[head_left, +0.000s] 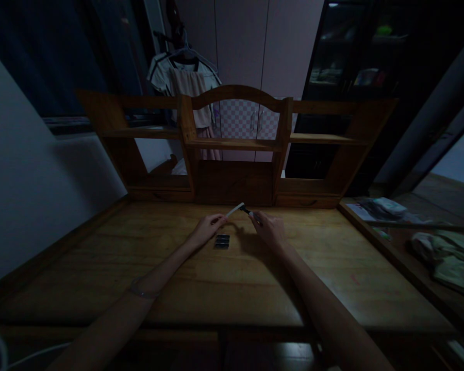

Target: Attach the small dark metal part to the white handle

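Note:
Both of my hands are raised over the wooden desk point(162, 278), close together near its middle. In my left hand point(210, 228) the fingers pinch a slim white stick point(235, 209), which slants up to the right. My right hand point(268, 228) is closed around a slim dark-tipped tool point(246, 210), possibly a razor. The tool's dark end meets the tip of the white stick; whether they are joined I cannot tell. Just below my left hand, a small flat pack point(221, 241) with several dark strips lies on the desk.
A wooden shelf unit point(235, 145) stands along the desk's back edge. At the right, a lower surface bears a plastic-wrapped packet point(388, 206) and crumpled cloth point(456, 257). Clothes point(185, 77) hang behind the shelf. A white cable point(38, 353) shows at bottom left.

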### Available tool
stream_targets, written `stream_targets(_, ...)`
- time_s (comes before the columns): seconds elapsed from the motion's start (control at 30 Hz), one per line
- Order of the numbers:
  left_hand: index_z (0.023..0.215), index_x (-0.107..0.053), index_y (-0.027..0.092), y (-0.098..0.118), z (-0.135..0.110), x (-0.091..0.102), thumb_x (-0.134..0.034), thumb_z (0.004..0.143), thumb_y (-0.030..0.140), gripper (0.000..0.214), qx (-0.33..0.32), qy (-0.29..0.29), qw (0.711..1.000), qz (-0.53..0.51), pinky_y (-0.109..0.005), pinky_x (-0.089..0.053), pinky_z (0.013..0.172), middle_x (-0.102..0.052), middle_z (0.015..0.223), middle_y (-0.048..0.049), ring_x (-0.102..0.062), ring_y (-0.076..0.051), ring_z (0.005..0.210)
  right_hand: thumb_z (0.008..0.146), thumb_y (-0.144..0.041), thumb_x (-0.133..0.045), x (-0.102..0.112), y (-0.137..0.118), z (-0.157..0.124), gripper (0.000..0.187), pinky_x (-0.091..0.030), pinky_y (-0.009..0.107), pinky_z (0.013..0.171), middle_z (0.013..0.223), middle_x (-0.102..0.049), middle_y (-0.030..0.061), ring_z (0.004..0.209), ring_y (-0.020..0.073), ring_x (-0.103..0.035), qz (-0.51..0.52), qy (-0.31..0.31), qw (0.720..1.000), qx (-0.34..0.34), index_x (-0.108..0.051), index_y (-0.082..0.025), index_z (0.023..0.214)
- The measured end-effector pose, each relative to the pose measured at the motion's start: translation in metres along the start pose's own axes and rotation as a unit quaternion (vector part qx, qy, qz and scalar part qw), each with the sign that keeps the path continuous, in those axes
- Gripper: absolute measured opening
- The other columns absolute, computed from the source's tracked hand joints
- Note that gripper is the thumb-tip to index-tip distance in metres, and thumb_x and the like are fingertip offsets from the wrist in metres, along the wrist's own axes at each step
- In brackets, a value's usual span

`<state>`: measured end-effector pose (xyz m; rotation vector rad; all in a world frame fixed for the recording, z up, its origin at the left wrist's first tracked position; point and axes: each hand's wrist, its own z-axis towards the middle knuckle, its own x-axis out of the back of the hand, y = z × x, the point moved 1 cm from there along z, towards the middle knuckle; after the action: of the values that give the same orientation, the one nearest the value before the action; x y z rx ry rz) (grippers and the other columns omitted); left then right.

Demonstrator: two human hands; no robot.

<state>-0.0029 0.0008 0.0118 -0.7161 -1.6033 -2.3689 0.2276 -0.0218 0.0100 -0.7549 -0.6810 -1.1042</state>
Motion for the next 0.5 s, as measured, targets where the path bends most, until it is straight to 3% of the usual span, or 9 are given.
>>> stream_targets(0.5, 0.092, -0.066, 0.012, -0.012, 0.002, -0.004, -0.044, 0.085, 0.054, 0.048, 0.031, -0.028, 0.999, -0.031, -0.018, -0.026, 0.042, -0.046, 0.051, 0.0033, -0.04, -0.009, 0.044, 0.096, -0.046, -0.04, 0.001, -0.001, 0.001, 0.034, -0.029, 0.023, 0.054, 0.083, -0.072, 0.0037, 0.065, 0.0158, -0.064, 0.008, 0.022, 1.0, 0.007, -0.066, -0.024, 0.099)
